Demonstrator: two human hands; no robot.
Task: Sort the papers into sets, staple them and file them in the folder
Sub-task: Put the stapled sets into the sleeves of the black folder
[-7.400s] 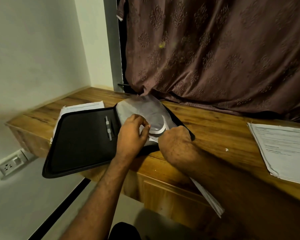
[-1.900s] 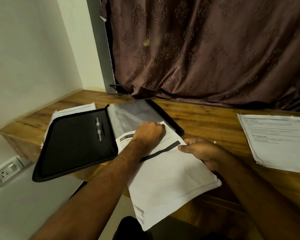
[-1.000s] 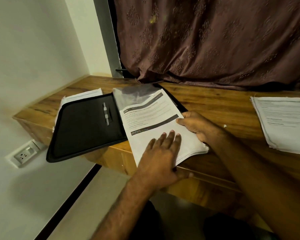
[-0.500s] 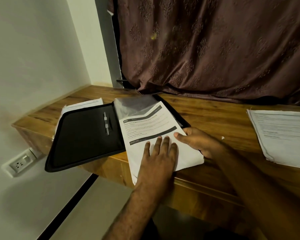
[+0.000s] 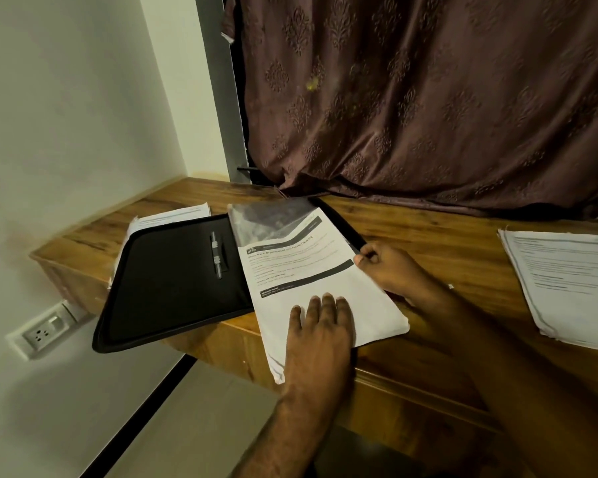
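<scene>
Folder (image 5: 173, 284) open, paper set (image 5: 311, 270) partly in sleeve, left hand (image 5: 320, 326) flat on it, right hand (image 5: 390, 267) seemingly pinching its edge.

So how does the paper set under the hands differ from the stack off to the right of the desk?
The paper set lies on the open folder, its top end in a clear sleeve; the right stack lies on bare desk. The left hand presses the set flat and the right hand pinches its edge; the stack is untouched. The set overhangs the desk's front edge. Both are white printed sheets.
</scene>
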